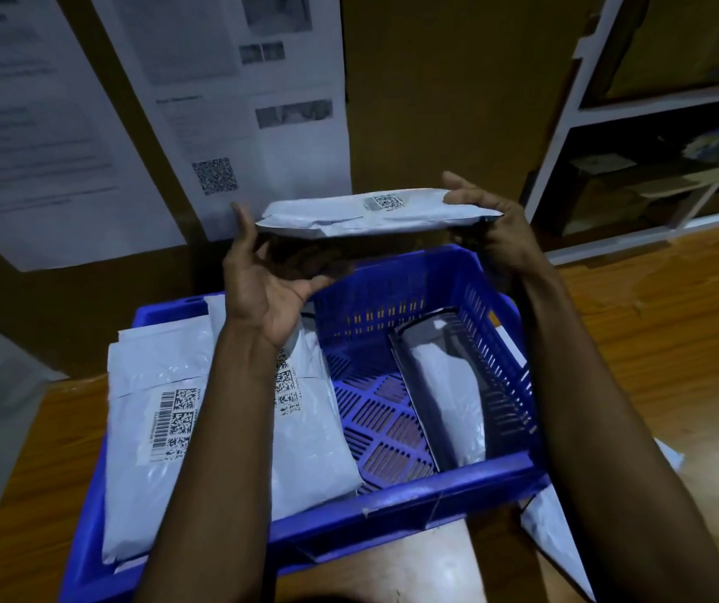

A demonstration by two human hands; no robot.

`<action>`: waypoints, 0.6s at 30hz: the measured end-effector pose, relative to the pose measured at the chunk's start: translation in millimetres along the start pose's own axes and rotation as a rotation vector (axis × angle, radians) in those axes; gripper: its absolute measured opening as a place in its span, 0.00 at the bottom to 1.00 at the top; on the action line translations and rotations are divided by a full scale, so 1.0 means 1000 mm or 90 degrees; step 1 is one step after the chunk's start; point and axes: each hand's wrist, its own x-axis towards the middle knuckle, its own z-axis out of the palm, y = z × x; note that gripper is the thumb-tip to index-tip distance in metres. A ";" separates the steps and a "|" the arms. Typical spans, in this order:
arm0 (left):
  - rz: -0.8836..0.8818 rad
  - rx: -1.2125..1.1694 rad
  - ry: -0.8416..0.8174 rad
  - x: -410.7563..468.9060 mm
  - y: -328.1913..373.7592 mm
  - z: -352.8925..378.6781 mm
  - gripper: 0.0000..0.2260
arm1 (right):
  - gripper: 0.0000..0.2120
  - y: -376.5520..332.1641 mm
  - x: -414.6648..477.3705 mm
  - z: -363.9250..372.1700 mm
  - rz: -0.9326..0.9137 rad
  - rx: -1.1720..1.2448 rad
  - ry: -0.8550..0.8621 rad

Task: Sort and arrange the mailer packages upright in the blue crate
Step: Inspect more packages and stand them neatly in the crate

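Both my hands hold a flat grey mailer package [349,213] level in the air above the far edge of the blue crate [397,507]. My left hand [266,276] grips its left end from below, thumb up along the edge. My right hand [488,228] pinches its right end. Inside the crate, several grey mailers [149,411] with barcode labels lean in a stack against the left side. One more mailer [449,398] stands tilted against the right wall. The crate's slotted floor shows between them.
The crate sits on a wooden table [653,341]. Another grey mailer [558,528] lies on the table right of the crate. Printed sheets [227,106] hang on a brown wall behind. A white shelf unit [610,111] stands at the back right.
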 end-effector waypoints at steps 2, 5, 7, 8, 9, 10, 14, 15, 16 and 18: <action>-0.025 0.004 -0.032 -0.004 0.002 0.004 0.26 | 0.16 0.001 0.002 -0.002 -0.015 -0.032 0.018; -0.021 0.015 -0.014 -0.008 0.003 0.008 0.13 | 0.15 0.001 -0.001 -0.005 -0.068 -0.088 0.029; -0.015 0.042 -0.003 -0.008 0.000 0.008 0.14 | 0.18 -0.001 -0.001 -0.003 -0.063 -0.039 0.041; -0.006 0.062 -0.002 -0.007 -0.001 0.009 0.15 | 0.21 -0.003 -0.002 0.000 -0.044 0.003 0.048; 0.008 0.074 -0.003 -0.007 -0.002 0.009 0.17 | 0.23 -0.006 -0.002 0.003 -0.019 0.053 0.066; 0.023 0.076 -0.003 -0.006 -0.003 0.009 0.18 | 0.23 -0.008 -0.003 0.006 0.020 0.103 0.089; 0.069 0.050 0.004 -0.003 -0.005 0.009 0.22 | 0.28 -0.009 -0.003 -0.004 0.206 0.255 0.061; 0.077 0.043 0.006 -0.003 -0.006 0.009 0.23 | 0.32 -0.010 -0.003 -0.004 0.220 0.258 0.039; 0.080 0.040 0.007 -0.003 -0.007 0.009 0.23 | 0.34 -0.011 -0.004 -0.003 0.221 0.251 0.022; 0.074 0.055 0.000 -0.003 -0.009 0.010 0.23 | 0.28 -0.013 -0.005 0.005 0.208 0.210 0.020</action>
